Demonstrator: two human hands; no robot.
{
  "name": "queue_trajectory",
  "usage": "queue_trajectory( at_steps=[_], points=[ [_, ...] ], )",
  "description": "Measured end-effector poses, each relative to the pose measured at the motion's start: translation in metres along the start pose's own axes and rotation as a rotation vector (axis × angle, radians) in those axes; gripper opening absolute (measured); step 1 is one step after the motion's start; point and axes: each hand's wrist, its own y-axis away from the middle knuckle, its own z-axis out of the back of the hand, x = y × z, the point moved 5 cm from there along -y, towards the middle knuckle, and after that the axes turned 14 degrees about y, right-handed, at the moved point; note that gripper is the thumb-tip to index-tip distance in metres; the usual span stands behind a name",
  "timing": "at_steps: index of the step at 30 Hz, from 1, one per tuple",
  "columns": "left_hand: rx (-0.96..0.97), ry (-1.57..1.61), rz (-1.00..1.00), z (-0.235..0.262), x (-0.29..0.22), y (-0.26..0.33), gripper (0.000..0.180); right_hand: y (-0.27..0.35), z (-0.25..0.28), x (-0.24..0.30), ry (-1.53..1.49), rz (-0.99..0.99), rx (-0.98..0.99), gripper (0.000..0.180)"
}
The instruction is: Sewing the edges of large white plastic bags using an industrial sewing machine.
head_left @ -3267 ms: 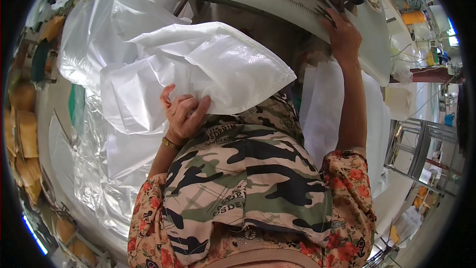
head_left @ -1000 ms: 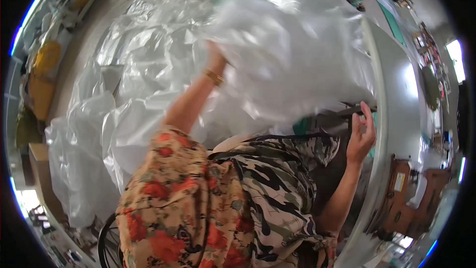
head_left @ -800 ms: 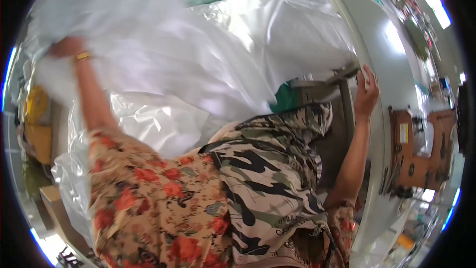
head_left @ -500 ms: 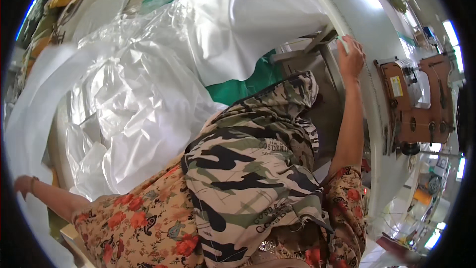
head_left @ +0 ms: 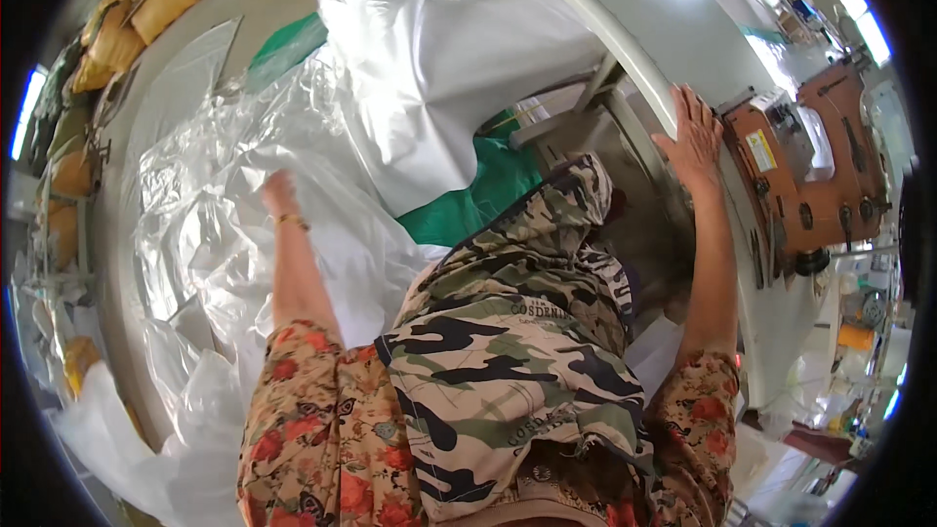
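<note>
My right hand (head_left: 695, 141) lies flat on the edge of the pale tabletop (head_left: 639, 59), its fingers stretched out. My left hand (head_left: 280, 193) is over a large heap of shiny white plastic sheeting (head_left: 342, 224) on the left. Motion smears its fingers, so I cannot make out whether they pinch the plastic. A smooth bulging part of the sheeting (head_left: 429, 68) lies farther off, near the table's edge. A camouflage-print apron (head_left: 517, 361) covers my lap.
A sewing machine (head_left: 820, 161) with a brown bed is set in the table on the right. Green material (head_left: 459, 200) shows under the plastic. Yellow sacks (head_left: 171, 0) stand at the far left. Loose white plastic (head_left: 146, 439) trails at the lower left.
My left hand has swung from the far left inward over the plastic heap, and the lifted plastic at left has dropped. My right hand has flattened from gripping the table edge.
</note>
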Motion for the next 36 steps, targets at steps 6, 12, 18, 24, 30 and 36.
queue_trajectory(
  at_steps=[6, 12, 18, 24, 30, 36],
  points=[
    [0.526, -0.672, -0.402, -0.243, 0.059, 0.173, 0.027, 0.001, 0.000, 0.001, 0.042, -0.009, 0.047, 0.086],
    [0.612, -0.843, -0.118, -0.291, 0.111, 0.226, 0.032, 0.001, 0.004, 0.002, 0.020, -0.020, -0.008, 0.082],
    [0.493, -0.983, -0.029, -0.294, 0.142, 0.215, 0.048, 0.001, 0.011, 0.003, 0.038, -0.019, 0.013, 0.079],
    [0.533, -1.040, 0.170, -0.334, 0.184, 0.201, 0.060, 0.001, 0.012, 0.005, 0.063, -0.043, 0.073, 0.074],
    [0.245, -0.840, 0.028, -0.342, 0.214, 0.175, 0.061, 0.001, 0.015, 0.004, 0.037, -0.048, 0.078, 0.073],
    [0.115, -0.740, -0.399, -0.318, 0.139, 0.197, 0.022, 0.001, 0.019, 0.007, -0.014, -0.037, -0.008, 0.070]
  ],
)
